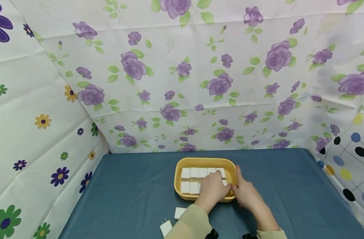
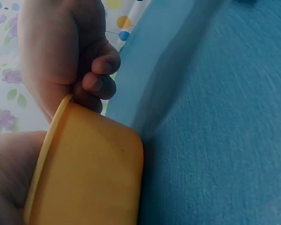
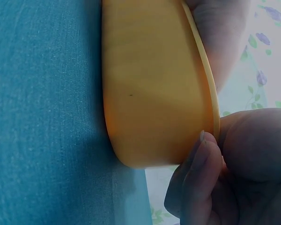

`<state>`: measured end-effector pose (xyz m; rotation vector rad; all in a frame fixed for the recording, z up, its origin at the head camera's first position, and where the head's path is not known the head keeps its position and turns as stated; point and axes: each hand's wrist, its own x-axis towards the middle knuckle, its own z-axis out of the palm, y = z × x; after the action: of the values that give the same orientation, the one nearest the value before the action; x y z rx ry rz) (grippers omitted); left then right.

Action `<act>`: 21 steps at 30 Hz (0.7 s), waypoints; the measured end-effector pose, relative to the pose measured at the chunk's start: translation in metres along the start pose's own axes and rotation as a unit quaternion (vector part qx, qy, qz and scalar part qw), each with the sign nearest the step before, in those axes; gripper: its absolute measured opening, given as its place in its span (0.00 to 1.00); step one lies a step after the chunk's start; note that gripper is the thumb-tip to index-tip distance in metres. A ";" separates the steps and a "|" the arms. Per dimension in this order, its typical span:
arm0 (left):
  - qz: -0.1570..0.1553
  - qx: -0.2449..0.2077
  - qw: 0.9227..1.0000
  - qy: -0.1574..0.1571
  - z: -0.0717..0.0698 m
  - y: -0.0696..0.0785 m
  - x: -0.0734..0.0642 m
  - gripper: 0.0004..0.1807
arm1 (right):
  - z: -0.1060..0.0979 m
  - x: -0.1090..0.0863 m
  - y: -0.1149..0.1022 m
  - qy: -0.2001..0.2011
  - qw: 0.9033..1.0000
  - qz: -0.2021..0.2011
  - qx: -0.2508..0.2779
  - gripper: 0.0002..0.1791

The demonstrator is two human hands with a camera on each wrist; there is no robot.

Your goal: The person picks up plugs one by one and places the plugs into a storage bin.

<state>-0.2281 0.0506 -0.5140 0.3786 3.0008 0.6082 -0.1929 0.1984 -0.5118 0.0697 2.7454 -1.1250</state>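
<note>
A yellow plastic bin (image 1: 185,163) on the table holds two rows of white blocks (image 1: 194,173) that look like charger plugs. My left hand (image 1: 213,187) reaches over its near side and down among the blocks at the right end. Its fingertips are partly hidden, so whether it pinches a block does not show. At the bin's right end, my right hand (image 1: 247,194) grips the rim. In the right wrist view, bent fingers (image 3: 203,173) press the outer wall, with the thumb at the rim. A white charger plug (image 1: 166,228) with metal prongs lies in front of the bin.
A second white block (image 1: 180,213) lies near the plug, partly covered by the left sleeve (image 1: 192,224). Blue cloth (image 1: 134,186) covers the table. Flower-printed sheets (image 1: 158,83) rise behind and on the left, with a dotted sheet (image 1: 349,166) at the right.
</note>
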 end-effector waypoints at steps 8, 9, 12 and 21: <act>-0.004 -0.017 1.000 0.002 0.003 -0.003 0.000 0.13 | 0.001 0.001 0.002 0.001 1.000 0.000 0.001 0.46; -0.006 -0.021 1.000 0.000 0.003 -0.004 0.000 0.13 | 0.001 0.001 0.002 0.001 1.000 0.000 0.002 0.46; -0.006 -0.033 0.999 -0.001 0.003 -0.005 0.000 0.12 | 0.001 0.001 0.002 0.002 1.000 0.003 0.003 0.46; 0.000 -0.046 0.999 -0.017 0.004 -0.011 0.002 0.23 | 0.003 0.003 0.003 0.008 1.000 0.009 0.004 0.47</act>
<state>-0.2319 0.0424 -0.5217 0.3792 2.9273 0.7282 -0.1949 0.1979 -0.5165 0.1049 2.7493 -1.1364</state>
